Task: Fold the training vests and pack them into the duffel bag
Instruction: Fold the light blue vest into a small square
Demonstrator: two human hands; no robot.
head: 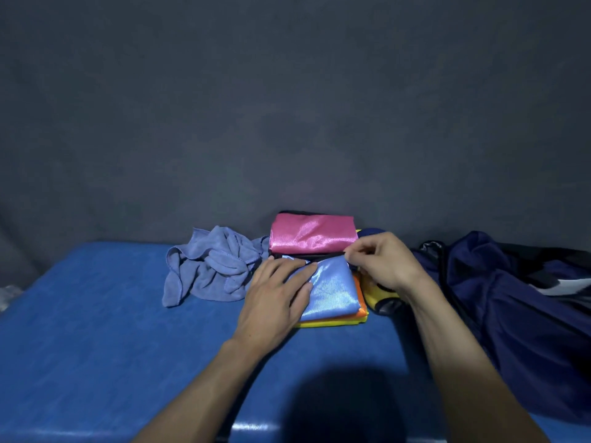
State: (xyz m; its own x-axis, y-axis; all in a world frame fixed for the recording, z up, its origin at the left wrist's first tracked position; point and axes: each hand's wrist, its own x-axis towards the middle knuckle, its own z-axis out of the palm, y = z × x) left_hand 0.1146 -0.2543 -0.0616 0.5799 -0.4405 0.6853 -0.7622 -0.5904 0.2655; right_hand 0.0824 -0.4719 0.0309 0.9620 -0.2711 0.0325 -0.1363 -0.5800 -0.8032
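A dark grey wall (287,107) was seen filling the whole upper part of the view. Below it, a blue surface (96,314) was spread from left to right. At the right edge, the navy duffel bag (511,298) was slumped on that surface, crumpled, its opening not clearly made out. A lilac-blue towel (208,270) was bunched in a heap to the left of the folded vests. At the back, against the wall, a folded pink vest (311,234) was stacked on something dark. In front of it, a folded light blue vest (332,289) was laid on top of an orange vest (360,303) and a yellow vest (332,322), only their edges being shown. The left hand (275,298) was pressed flat on the light blue vest, fingers straight and spread. The right hand (383,260) was curled, and the far right corner of the light blue vest was pinched between its thumb and forefinger. A yellow and dark item (377,297) was partly hidden under the right wrist.
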